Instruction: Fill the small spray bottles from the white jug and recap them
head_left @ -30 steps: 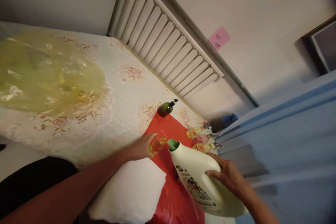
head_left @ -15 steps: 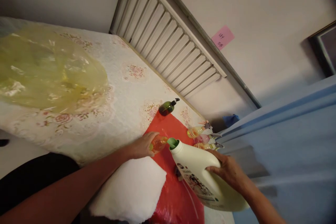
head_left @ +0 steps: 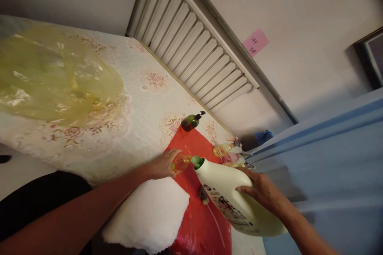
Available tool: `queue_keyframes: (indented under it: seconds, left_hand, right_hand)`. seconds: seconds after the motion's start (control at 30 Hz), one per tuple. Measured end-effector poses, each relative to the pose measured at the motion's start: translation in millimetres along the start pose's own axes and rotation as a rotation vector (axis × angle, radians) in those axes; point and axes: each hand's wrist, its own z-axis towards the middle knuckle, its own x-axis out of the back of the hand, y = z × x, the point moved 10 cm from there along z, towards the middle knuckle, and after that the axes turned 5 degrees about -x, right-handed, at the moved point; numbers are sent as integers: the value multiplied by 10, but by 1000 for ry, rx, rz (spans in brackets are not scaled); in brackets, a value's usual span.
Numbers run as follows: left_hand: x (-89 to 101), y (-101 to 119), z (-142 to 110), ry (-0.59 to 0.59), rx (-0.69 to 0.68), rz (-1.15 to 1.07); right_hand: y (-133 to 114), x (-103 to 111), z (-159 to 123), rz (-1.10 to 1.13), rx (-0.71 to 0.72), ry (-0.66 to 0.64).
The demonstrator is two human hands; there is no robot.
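Note:
My left hand (head_left: 165,164) is closed around a small clear bottle (head_left: 182,162) with an orange tint, its mouth turned to the right. Gripped by its handle in my right hand (head_left: 259,188) is a large pale-green detergent jug (head_left: 226,183), tilted so that its green spout (head_left: 197,162) meets the small bottle's mouth. Whether liquid is flowing I cannot tell. Below the jug's neck, a spray pump head (head_left: 204,195) with a thin clear tube lies on a red sheet (head_left: 191,183). A white cloth or paper sheet (head_left: 149,215) lies under my left forearm.
A dark green pump bottle (head_left: 190,122) is at the red sheet's far end. Several spray bottles (head_left: 223,150) stand on the right by a blue curtain (head_left: 338,159). A yellow plastic bag (head_left: 60,79) covers the table's left part. A radiator (head_left: 191,40) runs behind the table.
The jug has shifted slightly to the right and its base a little up, showing more of the pump head below it. My left hand and the small bottle stay almost still.

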Motion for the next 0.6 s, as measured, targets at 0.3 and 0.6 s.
queue_keyframes:
  seconds: [0.3,0.6]
  left_hand:
    - [17,23,1,6,27,-3]
    - [22,42,0,-1,27,2]
  right_hand:
    - [16,33,33,-59,-4,5]
    - [-59,72,18,-77,-6,-6]
